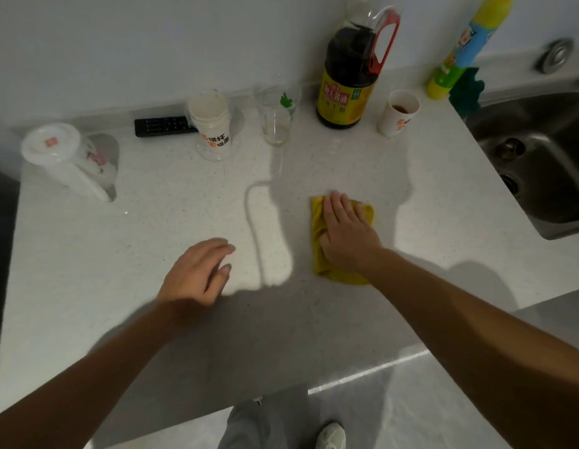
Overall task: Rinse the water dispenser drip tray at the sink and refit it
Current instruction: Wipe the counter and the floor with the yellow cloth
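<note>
- Nearest the camera, grey trouser legs (265,422) and a pale shoe (330,436) stand on the floor below the edge of the white speckled counter (120,260).
- The left hand (197,273) hovers just over the counter, fingers loosely curled and empty, well apart from the cloth.
- The right hand (345,234) lies flat, fingers spread, pressing on a folded yellow cloth (317,228) on the counter; it presses rather than grips.
- A thin curved streak of water (251,215) glints on the counter between the two hands.
- Farther back on the left, a white lidded container (64,157) lies tilted, with a small red mark on the lid, unreadable.
- A black remote control (165,125) lies against the wall.
- Beside it, a stack of white paper cups (212,124) shows orange and black Chinese print, too blurred to read.
- A clear glass (277,115) with a green motif stands just right of them.
- A large dark soy sauce bottle (349,72) with a red handle carries a yellow label in Chinese characters.
- Another printed paper cup (399,113) holds a little brown liquid.
- At the far right, a yellow and blue cleaner bottle (466,50) stands by a green cloth (466,89), next to the steel sink (540,150).
- The drip tray is not in view.
</note>
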Motion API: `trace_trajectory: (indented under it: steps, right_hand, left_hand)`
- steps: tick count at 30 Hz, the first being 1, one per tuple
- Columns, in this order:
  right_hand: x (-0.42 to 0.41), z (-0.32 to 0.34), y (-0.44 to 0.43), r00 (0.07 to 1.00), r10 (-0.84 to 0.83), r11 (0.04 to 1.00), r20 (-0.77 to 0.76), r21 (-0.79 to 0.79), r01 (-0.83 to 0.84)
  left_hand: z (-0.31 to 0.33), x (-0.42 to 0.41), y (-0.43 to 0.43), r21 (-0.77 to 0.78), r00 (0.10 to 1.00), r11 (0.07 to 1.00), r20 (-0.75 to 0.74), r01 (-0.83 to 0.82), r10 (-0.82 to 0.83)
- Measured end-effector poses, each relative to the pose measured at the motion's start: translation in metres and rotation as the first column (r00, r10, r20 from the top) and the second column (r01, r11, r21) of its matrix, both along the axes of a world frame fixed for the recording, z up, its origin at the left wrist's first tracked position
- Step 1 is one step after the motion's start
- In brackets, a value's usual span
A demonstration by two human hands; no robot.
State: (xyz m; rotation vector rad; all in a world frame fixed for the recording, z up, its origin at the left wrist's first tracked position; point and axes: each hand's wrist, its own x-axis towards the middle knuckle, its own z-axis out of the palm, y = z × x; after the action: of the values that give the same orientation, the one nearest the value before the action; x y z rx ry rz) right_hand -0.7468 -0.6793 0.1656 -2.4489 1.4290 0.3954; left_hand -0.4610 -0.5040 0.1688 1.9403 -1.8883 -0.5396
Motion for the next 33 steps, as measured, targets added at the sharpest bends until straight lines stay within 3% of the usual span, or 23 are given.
trace_trajectory:
  steps: [3, 9, 14, 18, 23, 26, 29, 33]
  right_hand:
    - [0.008, -0.008, 0.03, 0.999, 0.006, 0.996, 0.051, -0.092, -0.002]
    - [-0.007, -0.012, 0.124, 0.966, 0.204, 0.975, 0.155, -0.117, -0.187]
    - [-0.077, -0.012, 0.171, 0.995, 0.041, 0.997, 0.093, -0.071, -0.034]
    - [-0.083, -0.007, 0.123, 0.998, -0.053, 0.995, 0.04, -0.08, 0.056]
    - [-0.014, -0.013, 0.017, 0.972, -0.225, 0.964, 0.065, -0.131, 0.232]
    - [0.038, -0.013, 0.004, 0.986, -0.141, 0.979, 0.086, -0.139, 0.152]
    - [0.066, -0.007, 0.057, 0.989, 0.075, 0.989, 0.127, -0.134, -0.058]
    - [0.023, -0.007, 0.15, 0.959, 0.195, 0.978, 0.205, -0.109, -0.175]
  left_hand:
    - [-0.01, 0.005, 0.022, -0.079, 0.971, 0.987, 0.205, 0.14, -0.121]
    - [-0.013, 0.002, 0.021, -0.031, 0.948, 0.986, 0.282, 0.163, -0.148]
    - [-0.013, 0.003, 0.034, 0.009, 0.937, 0.983, 0.301, 0.185, -0.179]
    - [-0.016, 0.0, 0.036, -0.026, 0.954, 0.99, 0.273, 0.138, -0.126]
    - [-0.019, 0.001, 0.036, -0.104, 0.964, 0.986, 0.245, 0.134, -0.105]
    - [-0.017, 0.0, 0.036, -0.107, 0.964, 0.985, 0.245, 0.132, -0.103]
    - [-0.014, -0.002, 0.034, -0.115, 0.971, 0.985, 0.219, 0.126, -0.098]
    - [-0.012, -0.004, 0.034, -0.113, 0.976, 0.986, 0.195, 0.121, -0.097]
